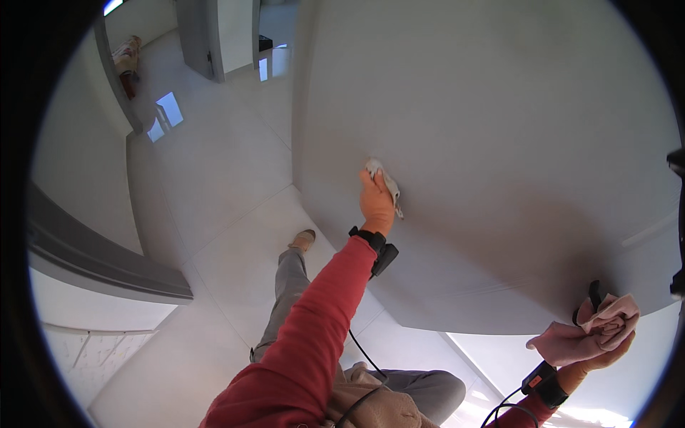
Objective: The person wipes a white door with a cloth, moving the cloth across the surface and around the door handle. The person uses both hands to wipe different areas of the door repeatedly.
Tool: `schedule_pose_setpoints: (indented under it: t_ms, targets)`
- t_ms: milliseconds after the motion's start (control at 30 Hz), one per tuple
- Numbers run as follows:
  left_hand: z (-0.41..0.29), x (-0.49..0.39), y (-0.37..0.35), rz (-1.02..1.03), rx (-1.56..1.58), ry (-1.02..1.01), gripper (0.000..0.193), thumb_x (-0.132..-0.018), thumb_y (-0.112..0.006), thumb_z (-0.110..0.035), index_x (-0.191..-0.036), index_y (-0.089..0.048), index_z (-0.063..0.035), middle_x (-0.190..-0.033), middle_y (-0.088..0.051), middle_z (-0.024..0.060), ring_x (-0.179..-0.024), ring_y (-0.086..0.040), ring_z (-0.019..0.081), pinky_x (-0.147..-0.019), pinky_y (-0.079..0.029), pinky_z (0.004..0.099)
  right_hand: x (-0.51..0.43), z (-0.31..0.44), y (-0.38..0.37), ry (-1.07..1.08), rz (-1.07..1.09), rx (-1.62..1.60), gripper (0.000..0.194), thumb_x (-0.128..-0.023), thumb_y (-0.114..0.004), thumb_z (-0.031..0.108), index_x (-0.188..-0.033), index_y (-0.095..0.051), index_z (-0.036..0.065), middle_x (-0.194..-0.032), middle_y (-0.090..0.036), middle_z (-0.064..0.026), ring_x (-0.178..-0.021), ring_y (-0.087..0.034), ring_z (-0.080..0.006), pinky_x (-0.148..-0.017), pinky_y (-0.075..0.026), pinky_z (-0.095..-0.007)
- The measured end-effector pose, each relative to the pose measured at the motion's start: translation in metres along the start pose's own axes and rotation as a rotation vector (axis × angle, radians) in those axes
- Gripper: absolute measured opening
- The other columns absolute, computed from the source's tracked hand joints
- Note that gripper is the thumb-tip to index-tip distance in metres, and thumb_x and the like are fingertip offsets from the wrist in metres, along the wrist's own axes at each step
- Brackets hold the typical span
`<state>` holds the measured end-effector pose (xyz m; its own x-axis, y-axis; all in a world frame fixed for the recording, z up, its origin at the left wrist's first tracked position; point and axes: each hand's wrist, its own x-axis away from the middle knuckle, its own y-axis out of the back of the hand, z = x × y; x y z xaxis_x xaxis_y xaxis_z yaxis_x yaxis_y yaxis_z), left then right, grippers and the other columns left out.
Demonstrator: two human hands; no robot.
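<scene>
My left hand [377, 200] grips a bunched whitish cloth [393, 188] and presses it against a large smooth grey door panel [460, 117]. At the lower right, my right hand [599, 361] holds a crumpled pink cloth [583, 339] from below. This cloth sits beside the panel's lower right edge, at a black door handle [594, 293] that it partly covers. Most of my right hand's fingers are hidden by the pink cloth. Both wrists carry black strapped devices with cables.
Pale floor tiles [225, 176] run along the panel's left side. A grey door frame [107, 267] stands at the left. Farther off are another grey door [195, 40] and a patterned bundle [127, 56]. A black cable [364, 350] hangs near my legs. Black hardware [677, 160] shows at the right rim.
</scene>
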<state>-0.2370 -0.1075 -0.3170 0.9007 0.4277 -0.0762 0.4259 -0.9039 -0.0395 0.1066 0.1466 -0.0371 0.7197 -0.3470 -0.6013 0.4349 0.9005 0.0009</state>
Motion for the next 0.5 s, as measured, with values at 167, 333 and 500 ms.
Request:
schedule_pose_setpoints:
  t_ms: [167, 333, 500]
  targets:
    - [0.041, 0.009, 0.026, 0.209, -0.052, 0.427, 0.029, -0.099, -0.04, -0.034, -0.114, -0.039, -0.0094, -0.086, -0.064, 0.0257, -0.071, -0.063, 0.0428, -0.06, -0.05, 0.0484, -0.001, -0.006, 0.003, -0.038, -0.19, 0.026, 0.051, -0.097, -0.024, 0.043, -0.091, -0.05, 0.0, -0.078, -0.054, -0.0142, -0.067, -0.051, -0.0169, -0.064, -0.043, -0.0272]
    - [-0.072, -0.015, 0.026, 0.239, -0.074, 0.173, 0.029, -0.098, -0.041, -0.032, -0.117, -0.038, -0.0096, -0.077, -0.066, 0.021, -0.067, -0.063, 0.042, -0.058, -0.048, 0.0509, 0.002, -0.015, 0.006, 0.019, -0.505, 0.134, 0.051, -0.097, -0.026, 0.044, -0.098, -0.053, 0.001, -0.082, -0.057, -0.0121, -0.073, -0.055, -0.015, -0.068, -0.045, -0.0247]
    - [-0.214, -0.024, 0.005, 0.091, -0.145, -0.637, 0.023, -0.096, -0.047, -0.028, -0.108, -0.043, -0.0085, -0.072, -0.063, 0.0194, -0.063, -0.06, 0.0423, -0.056, -0.046, 0.0518, 0.009, -0.027, 0.009, 0.154, -0.587, 0.237, 0.049, -0.1, -0.034, 0.041, -0.109, -0.059, 0.001, -0.094, -0.061, -0.0058, -0.088, -0.058, -0.0134, -0.078, -0.045, -0.0256]
